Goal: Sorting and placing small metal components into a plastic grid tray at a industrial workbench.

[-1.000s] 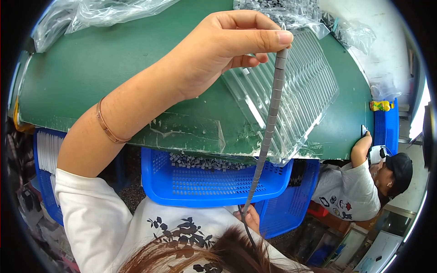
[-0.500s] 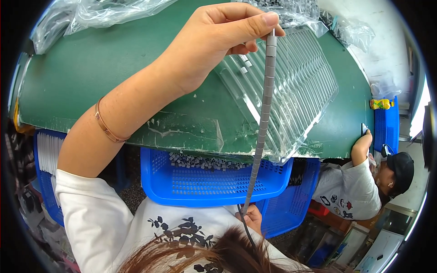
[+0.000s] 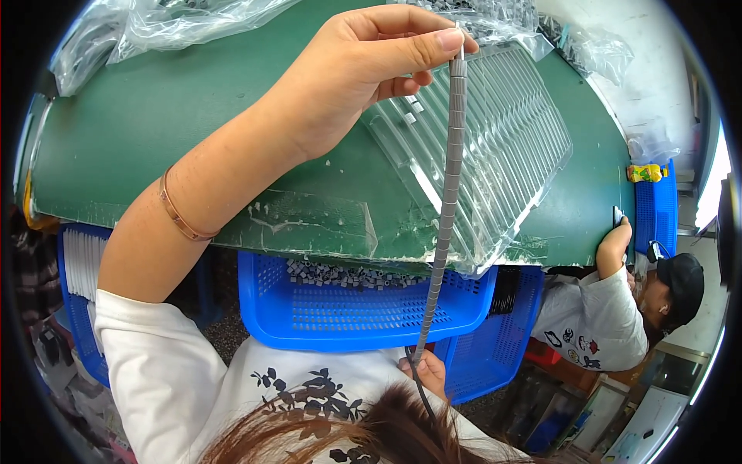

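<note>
My left hand (image 3: 386, 58) is raised over the table, thumb and fingers pinched on the bare thin metal tip of a long rod. Down from there hangs the segmented grey rod (image 3: 445, 209), which looks like many short grey sleeves strung end to end on a thin core. Its lower end sits in the fingers of my right hand (image 3: 430, 373), close to my shirt. A thin black cord (image 3: 418, 380) runs beside that hand; its link to the rod cannot be made out. Behind the rod lies a clear ribbed plastic tray (image 3: 495, 147) with long grooves.
A blue basket (image 3: 340, 336) with small grey pieces (image 3: 344, 274) stands below the green table's (image 3: 170, 139) edge. Another blue basket (image 3: 487, 356) is beside it; one at left holds white strips (image 3: 83, 261). Clear bags (image 3: 170, 31) lie at the back. A person (image 3: 591, 317) sits at right.
The left fingers have shifted slightly up relative to the grey sleeves, so a short bare stretch of metal now shows between them. The right hand stays at the lower end.
</note>
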`<act>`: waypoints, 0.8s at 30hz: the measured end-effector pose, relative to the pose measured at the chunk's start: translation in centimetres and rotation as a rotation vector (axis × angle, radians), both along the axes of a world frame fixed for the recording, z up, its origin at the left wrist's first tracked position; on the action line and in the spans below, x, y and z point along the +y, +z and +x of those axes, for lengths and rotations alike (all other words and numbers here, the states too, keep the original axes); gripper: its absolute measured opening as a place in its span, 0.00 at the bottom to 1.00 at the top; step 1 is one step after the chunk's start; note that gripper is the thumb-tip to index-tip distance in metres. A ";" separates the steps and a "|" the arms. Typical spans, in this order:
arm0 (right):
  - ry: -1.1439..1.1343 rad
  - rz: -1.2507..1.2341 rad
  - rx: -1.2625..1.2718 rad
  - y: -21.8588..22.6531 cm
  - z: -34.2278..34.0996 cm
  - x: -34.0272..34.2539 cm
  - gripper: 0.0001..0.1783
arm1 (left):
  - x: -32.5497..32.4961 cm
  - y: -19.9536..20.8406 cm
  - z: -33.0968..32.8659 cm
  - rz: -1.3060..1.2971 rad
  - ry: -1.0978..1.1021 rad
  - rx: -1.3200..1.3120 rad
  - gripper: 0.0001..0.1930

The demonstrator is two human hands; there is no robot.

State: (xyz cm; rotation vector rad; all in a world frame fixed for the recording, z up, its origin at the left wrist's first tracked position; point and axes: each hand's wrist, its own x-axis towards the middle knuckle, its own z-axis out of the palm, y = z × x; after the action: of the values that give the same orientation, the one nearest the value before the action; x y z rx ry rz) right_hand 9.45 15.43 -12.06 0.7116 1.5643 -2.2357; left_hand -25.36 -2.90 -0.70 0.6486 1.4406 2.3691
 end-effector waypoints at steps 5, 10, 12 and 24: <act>-0.048 -0.068 0.063 -0.2 -0.1 -0.3 0.12 | 0.0 -0.2 -0.1 0.019 -0.002 -0.039 0.10; -0.064 -0.057 0.180 -1.1 0.0 -0.5 0.11 | 0.1 -0.1 0.0 0.013 0.010 -0.046 0.10; -0.065 -0.047 0.213 -1.4 0.1 -0.5 0.11 | 0.1 -0.1 -0.1 0.009 0.014 -0.044 0.11; -0.101 -0.117 0.194 -1.6 0.4 -0.6 0.10 | 0.0 -0.4 -0.1 -0.023 0.044 -0.014 0.11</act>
State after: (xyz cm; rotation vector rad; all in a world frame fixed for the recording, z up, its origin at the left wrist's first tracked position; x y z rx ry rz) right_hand 9.86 14.79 -13.68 0.5675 1.4960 -2.5132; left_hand -25.47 -2.91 -1.15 0.5997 1.4887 2.3814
